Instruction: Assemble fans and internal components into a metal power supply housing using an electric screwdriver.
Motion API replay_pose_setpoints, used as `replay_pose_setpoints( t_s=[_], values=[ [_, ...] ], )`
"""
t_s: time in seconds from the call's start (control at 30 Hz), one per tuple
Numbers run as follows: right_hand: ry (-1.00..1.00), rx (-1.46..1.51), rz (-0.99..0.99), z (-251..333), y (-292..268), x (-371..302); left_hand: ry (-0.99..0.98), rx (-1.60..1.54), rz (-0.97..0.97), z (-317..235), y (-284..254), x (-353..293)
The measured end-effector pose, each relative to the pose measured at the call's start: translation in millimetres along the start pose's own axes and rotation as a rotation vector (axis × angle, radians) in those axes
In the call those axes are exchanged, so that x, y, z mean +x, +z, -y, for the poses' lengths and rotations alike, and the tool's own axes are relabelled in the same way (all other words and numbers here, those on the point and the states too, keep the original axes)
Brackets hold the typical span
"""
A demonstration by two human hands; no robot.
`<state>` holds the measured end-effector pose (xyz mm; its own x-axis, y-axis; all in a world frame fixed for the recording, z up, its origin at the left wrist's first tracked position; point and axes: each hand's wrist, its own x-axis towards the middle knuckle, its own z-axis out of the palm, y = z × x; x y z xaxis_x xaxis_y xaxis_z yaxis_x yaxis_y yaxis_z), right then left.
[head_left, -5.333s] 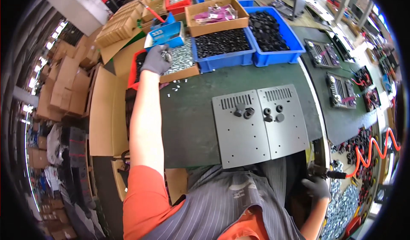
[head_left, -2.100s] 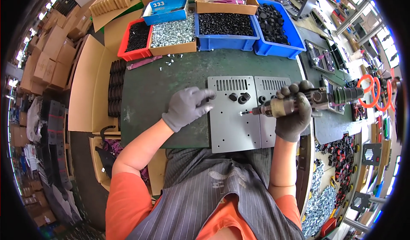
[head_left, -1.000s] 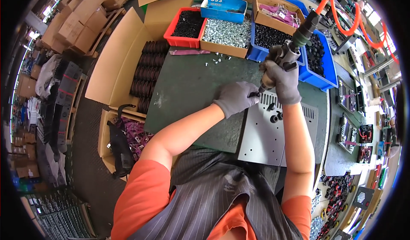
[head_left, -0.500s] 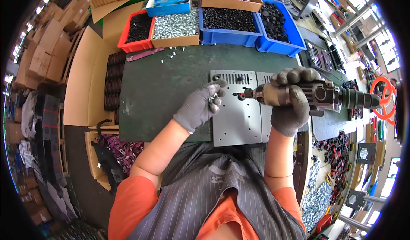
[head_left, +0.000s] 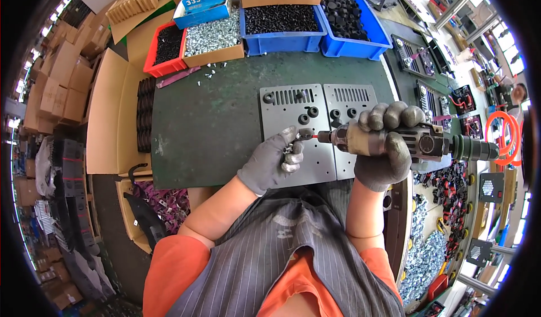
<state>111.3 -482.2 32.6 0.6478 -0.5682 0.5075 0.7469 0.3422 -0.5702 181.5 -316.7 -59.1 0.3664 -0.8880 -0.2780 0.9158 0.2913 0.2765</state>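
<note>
Closest, your right hand (head_left: 383, 165) is clamped around the power driver (head_left: 420, 139), its red bit (head_left: 316, 136) pointing left over the slotted panels. Your left hand (head_left: 265, 165) is curled closed on small silver fasteners (head_left: 288, 149), fingertips near that bit. Beneath, the left panel (head_left: 310, 173) and right panel (head_left: 345, 166) lie side by side on the green table (head_left: 211, 114), bearing round black caps (head_left: 312, 112). Beyond stand a red bin (head_left: 167, 67), an open carton (head_left: 217, 56) and blue bins (head_left: 283, 45).

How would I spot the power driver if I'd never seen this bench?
On the green tabletop, find two grey metal plates. At their right edge, the right hand grips the power driver sideways, pointing left. Unlike the round black knobs nearby, it leads to a coiled orange hose.
</note>
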Motion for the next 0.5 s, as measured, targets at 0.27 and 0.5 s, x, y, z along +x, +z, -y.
replay_pose_setpoints(
  t_s=[0.27, 0.5],
  values=[
    [-0.070, -0.004, 0.061, 6, -2, -10, -0.044, -0.091, -0.056, 15, 16, 1],
    [-0.118, -0.075, 0.113, 9, -3, -16, 0.030, 0.217, -0.157, 23, 28, 2]
  ],
)
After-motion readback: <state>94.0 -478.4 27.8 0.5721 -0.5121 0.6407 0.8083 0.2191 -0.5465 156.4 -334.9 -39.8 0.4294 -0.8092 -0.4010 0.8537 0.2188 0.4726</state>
